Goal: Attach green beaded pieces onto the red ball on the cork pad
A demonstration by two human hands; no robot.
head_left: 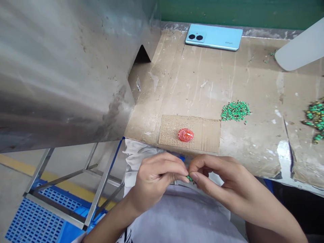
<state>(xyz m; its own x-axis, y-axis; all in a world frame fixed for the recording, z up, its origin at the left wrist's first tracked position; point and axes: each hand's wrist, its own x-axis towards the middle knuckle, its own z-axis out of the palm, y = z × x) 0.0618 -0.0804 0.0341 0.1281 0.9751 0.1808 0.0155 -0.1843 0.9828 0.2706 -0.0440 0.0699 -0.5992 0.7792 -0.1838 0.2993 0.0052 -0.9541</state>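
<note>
two bare hands work just off the near edge of the desk (pixel 177 81), the left hand (pixel 154 179) and the right hand (pixel 222 179) drawn in above the person's grey shirt (pixel 177 221). each grip is narrow, thumb and fingers pinched, and the two meet on a small green component (pixel 190 179), which is mostly hidden by the fingertips. a piece this small seems to call for fingertip control, and holding it close to the body likely steadies both hands.

beyond them, a loose heap of green pieces (pixel 235 110) lies on the desk, with a darker, more mixed heap (pixel 316 118) at the right edge; keeping them apart may be deliberate. a cardboard offcut (pixel 207 135) lies within easy reach, carrying a red translucent lump (pixel 185 135). a pale blue phone (pixel 214 37) sits by the far edge, well away from the work. a stainless steel panel (pixel 63 67) rises along the left side.
</note>
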